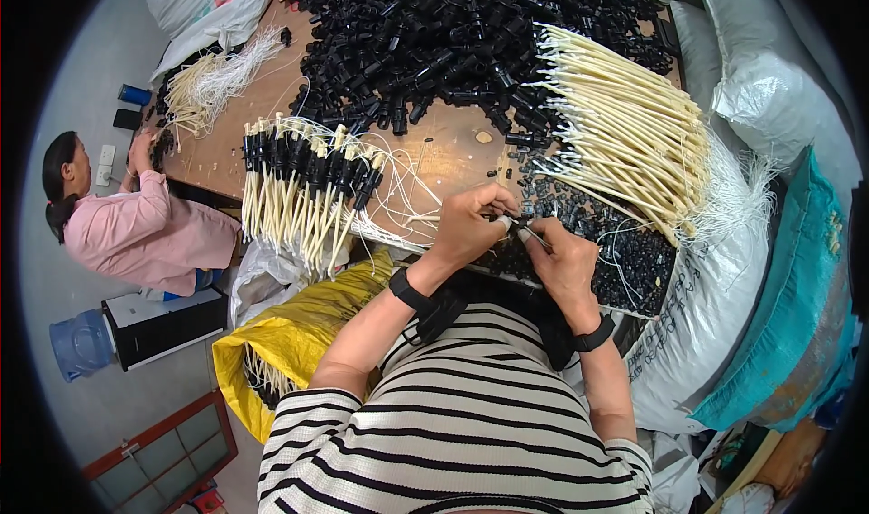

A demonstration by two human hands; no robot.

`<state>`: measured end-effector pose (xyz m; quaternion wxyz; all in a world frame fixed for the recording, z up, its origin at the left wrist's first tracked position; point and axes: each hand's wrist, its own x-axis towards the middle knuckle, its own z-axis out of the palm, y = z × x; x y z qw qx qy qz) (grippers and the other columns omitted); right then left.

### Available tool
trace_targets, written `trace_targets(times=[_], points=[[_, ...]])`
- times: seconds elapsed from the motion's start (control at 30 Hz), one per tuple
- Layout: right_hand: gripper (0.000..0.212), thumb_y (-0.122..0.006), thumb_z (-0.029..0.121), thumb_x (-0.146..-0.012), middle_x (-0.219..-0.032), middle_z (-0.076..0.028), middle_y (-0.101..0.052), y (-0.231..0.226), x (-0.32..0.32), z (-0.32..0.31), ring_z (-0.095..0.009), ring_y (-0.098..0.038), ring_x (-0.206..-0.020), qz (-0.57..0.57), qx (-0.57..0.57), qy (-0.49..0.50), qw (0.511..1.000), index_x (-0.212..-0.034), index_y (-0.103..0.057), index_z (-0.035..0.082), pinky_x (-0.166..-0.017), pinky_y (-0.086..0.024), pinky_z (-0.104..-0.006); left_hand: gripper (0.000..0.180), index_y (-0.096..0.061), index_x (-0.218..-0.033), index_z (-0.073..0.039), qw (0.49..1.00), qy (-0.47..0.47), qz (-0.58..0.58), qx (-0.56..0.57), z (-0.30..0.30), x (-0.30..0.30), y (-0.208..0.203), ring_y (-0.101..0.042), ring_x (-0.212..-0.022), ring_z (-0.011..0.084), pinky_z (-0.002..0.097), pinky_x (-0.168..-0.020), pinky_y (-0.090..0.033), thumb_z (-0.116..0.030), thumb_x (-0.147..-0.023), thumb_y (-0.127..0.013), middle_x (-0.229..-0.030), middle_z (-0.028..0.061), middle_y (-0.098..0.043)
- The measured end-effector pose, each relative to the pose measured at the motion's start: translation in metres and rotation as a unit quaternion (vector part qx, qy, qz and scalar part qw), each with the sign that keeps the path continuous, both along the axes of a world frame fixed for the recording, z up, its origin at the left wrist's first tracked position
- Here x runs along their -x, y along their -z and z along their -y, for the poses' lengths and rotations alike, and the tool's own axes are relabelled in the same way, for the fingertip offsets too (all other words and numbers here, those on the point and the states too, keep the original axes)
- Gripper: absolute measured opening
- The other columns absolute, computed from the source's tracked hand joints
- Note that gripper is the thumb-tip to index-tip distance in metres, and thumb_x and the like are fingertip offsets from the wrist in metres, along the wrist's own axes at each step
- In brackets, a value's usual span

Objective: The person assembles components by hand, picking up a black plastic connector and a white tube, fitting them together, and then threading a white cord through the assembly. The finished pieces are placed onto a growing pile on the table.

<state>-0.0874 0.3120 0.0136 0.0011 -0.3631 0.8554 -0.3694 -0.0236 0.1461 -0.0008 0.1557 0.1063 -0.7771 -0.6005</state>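
Note:
Close in front of my body, both hands meet over the table's near edge. My left hand (472, 224) pinches one side of a small black piece (518, 223) whose kind I cannot make out. The thumb and fingers of my right hand (565, 261) are closed at its other side, with a thin pale strip at the fingertips. Beneath the hands and to the right spread many small black plastic bits (629, 265). A row of cream-coloured tubes with black sockets (299, 166) and white cords lies left of my left hand. Beyond my right hand is a pile of bare cream tubes (625, 125).
A large heap of black plastic sockets (434, 43) covers the back of the wooden table (453, 147). White sacks (706, 288) and a teal sack (769, 315) crowd the right. A yellow bag (308, 310) stands at lower left. Another person (149, 224) works at the left side.

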Motion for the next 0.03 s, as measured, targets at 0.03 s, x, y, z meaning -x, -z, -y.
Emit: trace_targets(times=[0.03], points=[[0.018,-0.075,0.013,-0.075,-0.063,-0.009,-0.063,-0.0024,0.0008,-0.0003,-0.027,-0.061,-0.051,0.016,0.015,-0.008,1.0,-0.09,-0.065,0.01,-0.046,-0.044,-0.0358,0.022,-0.069,-0.087,-0.006,0.999,0.013,-0.021,0.029,0.0023,0.0004,-0.0012,-0.065,-0.077,0.0102,0.0224,-0.072,-0.053,0.007,-0.073,-0.059,-0.087,0.0042,-0.069]])
